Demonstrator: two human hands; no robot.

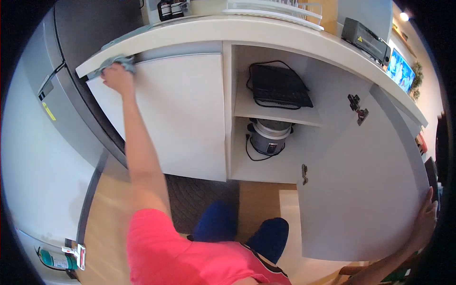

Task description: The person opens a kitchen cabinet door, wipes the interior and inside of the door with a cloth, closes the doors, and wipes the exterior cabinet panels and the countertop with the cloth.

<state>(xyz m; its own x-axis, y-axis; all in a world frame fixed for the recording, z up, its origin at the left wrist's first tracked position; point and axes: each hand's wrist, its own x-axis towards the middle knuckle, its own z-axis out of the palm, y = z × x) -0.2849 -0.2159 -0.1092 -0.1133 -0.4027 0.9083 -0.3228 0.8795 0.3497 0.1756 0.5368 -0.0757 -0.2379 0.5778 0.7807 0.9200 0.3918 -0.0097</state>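
Observation:
My left hand (118,80) is closed around a grey-blue cloth (124,61), pressed at the top left corner of the white cabinet door (175,109), just under the countertop edge. That door is closed or nearly so. Far to the right, my right hand (424,221) grips the outer edge of the other cabinet door (365,190), which stands wide open with its hinges showing. Inside the open cabinet, a black flat appliance with a cord (280,85) lies on the upper shelf. Below it sits a grey and white pot-shaped appliance (270,137) with a black cord.
The white countertop (199,31) carries a dish rack (273,14), dark bottles (171,9) and a toaster oven (365,40). A grey fridge (71,71) stands close on the left. A dark mat (202,199) lies on the floor beneath me, and a green bottle (57,259) is at lower left.

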